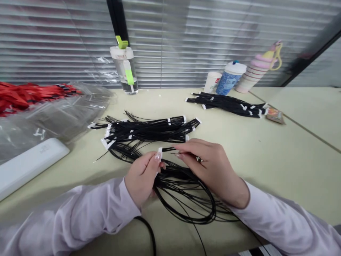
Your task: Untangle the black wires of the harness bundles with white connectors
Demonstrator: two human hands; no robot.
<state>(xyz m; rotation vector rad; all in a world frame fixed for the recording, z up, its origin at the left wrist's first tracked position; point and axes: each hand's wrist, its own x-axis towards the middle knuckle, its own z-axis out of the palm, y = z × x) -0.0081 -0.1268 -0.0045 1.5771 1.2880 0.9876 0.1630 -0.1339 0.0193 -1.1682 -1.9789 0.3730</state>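
Near the front middle of the table, my left hand [145, 173] pinches a small white connector [160, 153] between thumb and fingers. Thin black wires run from the connector toward my right hand [210, 165], whose thumb and forefinger are closed on a black wire [173, 153] just right of the connector. Below both hands a loose loop of black wires [186, 217] lies on the table. Behind them rests a bundle of black cables [149, 131] with white connectors at its ends. The far end of the held wire is hidden by my right hand.
A second black cable bundle [226, 105] lies at the back right beside a small packet [275, 115]. Along the blinds stand a clear bottle [124, 71], a paper cup [212, 82], a blue cup [230, 79] and a striped bottle [252, 74]. Left are red cables [32, 95] and a white device [33, 167].
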